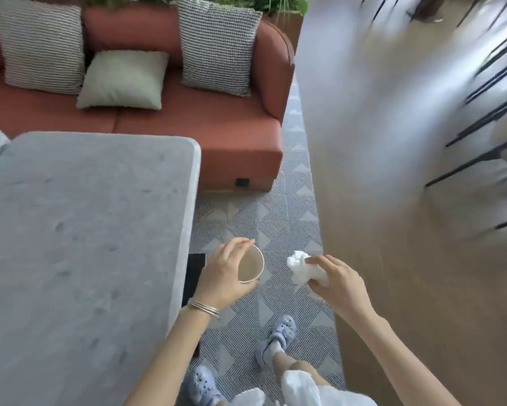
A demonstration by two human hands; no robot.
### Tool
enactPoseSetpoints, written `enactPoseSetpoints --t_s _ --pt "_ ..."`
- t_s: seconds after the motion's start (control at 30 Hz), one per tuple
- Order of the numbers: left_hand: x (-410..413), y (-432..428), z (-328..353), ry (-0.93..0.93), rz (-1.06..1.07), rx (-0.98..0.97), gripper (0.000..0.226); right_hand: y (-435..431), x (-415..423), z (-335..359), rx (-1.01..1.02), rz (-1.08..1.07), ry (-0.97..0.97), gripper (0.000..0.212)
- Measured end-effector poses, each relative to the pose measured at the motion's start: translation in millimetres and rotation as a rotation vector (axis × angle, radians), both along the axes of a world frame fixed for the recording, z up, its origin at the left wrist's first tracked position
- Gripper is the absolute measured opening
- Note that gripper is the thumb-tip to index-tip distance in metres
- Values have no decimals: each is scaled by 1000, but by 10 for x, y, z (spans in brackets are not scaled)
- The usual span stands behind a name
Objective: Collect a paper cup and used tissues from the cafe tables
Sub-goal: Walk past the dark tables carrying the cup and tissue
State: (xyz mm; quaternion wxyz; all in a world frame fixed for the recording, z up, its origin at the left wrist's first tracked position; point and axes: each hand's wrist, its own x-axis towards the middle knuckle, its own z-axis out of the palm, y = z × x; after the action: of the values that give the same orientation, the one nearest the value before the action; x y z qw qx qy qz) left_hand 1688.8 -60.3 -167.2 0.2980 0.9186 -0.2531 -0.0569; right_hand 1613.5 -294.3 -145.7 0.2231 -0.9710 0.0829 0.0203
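1. The grey tabletop fills my nine o'clock side; its left and lower edges are cut off by the frame. A dark flat object pokes out from under its right edge, and I cannot tell what it is.
2. My left hand wraps the paper cup from the side, fingertips curled over the rim, thin bangles on the wrist. The cup tilts toward me, just off the table's right edge and above the patterned floor. Inside I see only a pale brownish lining; whether any liquid remains is unclear.
3. My right hand, at about three o'clock from the cup, is closed around crumpled white tissues; the wad sticks out toward the cup without touching it, partly hidden under my fingers.
4. At twelve o'clock stands the terracotta sofa with three cushions.
5. The upper right, from one to four o'clock, is smeared by motion blur: only dark streaks show.
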Motion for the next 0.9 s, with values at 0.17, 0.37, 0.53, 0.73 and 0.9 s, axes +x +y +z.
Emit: enactPoseSetpoints --t_s 0.17,0.37,0.53,0.73,0.9 --pt "340 -1177 180 14 -185 77 77 -947 -12 105 40 -171 41 37" --pt "681 -2307 522 -21 -339 72 74 -1741 -64 364 73 -367 5 37" --pt "789 -3083 638 -44 -492 74 75 -2216 -260 475 86 -553 -40 35" --pt "808 -3939 585 9 -665 12 75 -2697 -450 524 75 -723 -27 30" --pt "997 -4615 535 20 -772 -8 77 -3159 -370 504 102 -849 -38 31"
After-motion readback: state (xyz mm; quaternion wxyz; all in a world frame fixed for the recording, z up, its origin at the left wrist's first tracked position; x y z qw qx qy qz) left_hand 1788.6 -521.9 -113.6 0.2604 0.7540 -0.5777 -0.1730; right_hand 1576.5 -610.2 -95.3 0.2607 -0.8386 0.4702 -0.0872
